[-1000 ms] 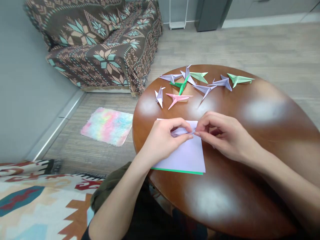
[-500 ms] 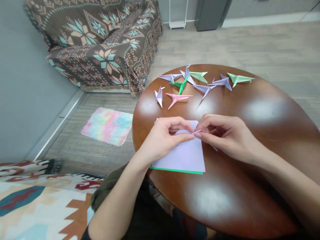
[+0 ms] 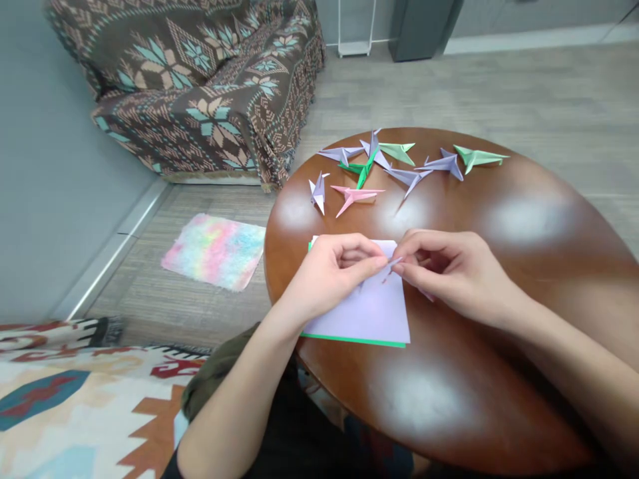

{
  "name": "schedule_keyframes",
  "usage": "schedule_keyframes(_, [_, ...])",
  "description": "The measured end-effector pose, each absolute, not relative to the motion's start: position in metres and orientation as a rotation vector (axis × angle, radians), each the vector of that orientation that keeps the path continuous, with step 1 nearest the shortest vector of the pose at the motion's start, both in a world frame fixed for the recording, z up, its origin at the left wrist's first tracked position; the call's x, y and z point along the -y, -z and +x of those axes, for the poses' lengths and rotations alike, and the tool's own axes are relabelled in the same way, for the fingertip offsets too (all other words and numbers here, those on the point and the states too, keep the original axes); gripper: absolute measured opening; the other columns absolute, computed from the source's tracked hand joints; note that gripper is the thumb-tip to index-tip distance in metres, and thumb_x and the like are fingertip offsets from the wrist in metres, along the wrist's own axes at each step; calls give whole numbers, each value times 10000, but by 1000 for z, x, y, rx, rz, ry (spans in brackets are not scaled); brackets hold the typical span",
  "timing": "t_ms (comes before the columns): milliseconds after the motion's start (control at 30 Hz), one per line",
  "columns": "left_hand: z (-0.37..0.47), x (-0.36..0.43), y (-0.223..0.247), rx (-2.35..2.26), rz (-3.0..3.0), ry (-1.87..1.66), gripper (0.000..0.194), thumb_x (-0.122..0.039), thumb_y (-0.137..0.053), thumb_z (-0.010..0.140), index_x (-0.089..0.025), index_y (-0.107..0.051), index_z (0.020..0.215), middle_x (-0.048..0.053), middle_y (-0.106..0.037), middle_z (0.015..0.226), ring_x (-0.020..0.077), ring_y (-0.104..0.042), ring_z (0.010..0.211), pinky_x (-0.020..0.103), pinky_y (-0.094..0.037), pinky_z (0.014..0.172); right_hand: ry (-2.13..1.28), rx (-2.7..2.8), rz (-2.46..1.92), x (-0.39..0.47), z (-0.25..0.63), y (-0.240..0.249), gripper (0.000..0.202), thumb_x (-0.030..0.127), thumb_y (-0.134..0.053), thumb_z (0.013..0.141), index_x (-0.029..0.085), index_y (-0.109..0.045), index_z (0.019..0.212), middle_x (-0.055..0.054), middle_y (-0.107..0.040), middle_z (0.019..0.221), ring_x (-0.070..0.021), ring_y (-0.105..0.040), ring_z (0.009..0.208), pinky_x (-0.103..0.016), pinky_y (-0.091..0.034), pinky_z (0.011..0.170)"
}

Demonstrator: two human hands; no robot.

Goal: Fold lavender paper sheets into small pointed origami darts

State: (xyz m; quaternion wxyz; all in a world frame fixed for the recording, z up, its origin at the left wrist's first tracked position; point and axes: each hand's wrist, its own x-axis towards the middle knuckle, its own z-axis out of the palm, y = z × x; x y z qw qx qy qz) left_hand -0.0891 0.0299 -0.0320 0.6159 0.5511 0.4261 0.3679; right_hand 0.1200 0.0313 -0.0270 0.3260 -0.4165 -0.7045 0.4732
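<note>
Both my hands meet over a stack of square paper, lilac sheet (image 3: 369, 313) on top and green showing at its edges. Between my fingertips is a small folded lilac paper (image 3: 395, 263). My left hand (image 3: 339, 269) pinches it from the left, thumb and forefinger together. From the right, my right hand (image 3: 446, 269) grips it, and a bit of the paper shows below that hand. Most of the folded piece is hidden by my fingers.
Several folded paper birds lie along the far side of the round brown table (image 3: 524, 266), among them a pink one (image 3: 355, 196) and a dark green one (image 3: 363, 171). Beyond are a covered sofa (image 3: 214, 113) and a pastel mat (image 3: 217, 251).
My left thumb has lifted slightly off the near side of the folded paper, and its tip sits a little higher. The rest looks the same.
</note>
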Motion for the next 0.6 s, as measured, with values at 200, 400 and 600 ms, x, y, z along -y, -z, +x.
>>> schedule_keyframes(200, [-92, -31, 37, -898, 1077, -737, 259, -361, -844, 785, -157, -714, 874, 23, -753, 766, 114, -656, 646, 202, -465, 609, -1353, 1819, -1061, -31, 122, 27, 50, 190, -740, 880, 175, -745, 834, 40, -554, 636, -67, -470, 472, -224, -338, 439])
schedule_keyframes(400, [-97, -32, 41, -814, 992, -710, 225, -336, -848, 784, -165, -729, 869, 30, -764, 776, 127, -683, 662, 218, -480, 632, -1460, 1759, -1026, -30, 122, 26, 64, 226, -784, 870, 181, -745, 846, 50, -550, 595, -66, -462, 441, -219, -331, 432])
schedule_keyframes(600, [-96, -32, 40, -843, 1102, -710, 237, -344, -843, 785, -150, -725, 853, 44, -757, 765, 120, -656, 646, 213, -435, 606, -1497, 1724, -1052, -30, 121, 26, 118, 253, -804, 847, 176, -721, 817, 40, -570, 608, -72, -468, 439, -210, -355, 413])
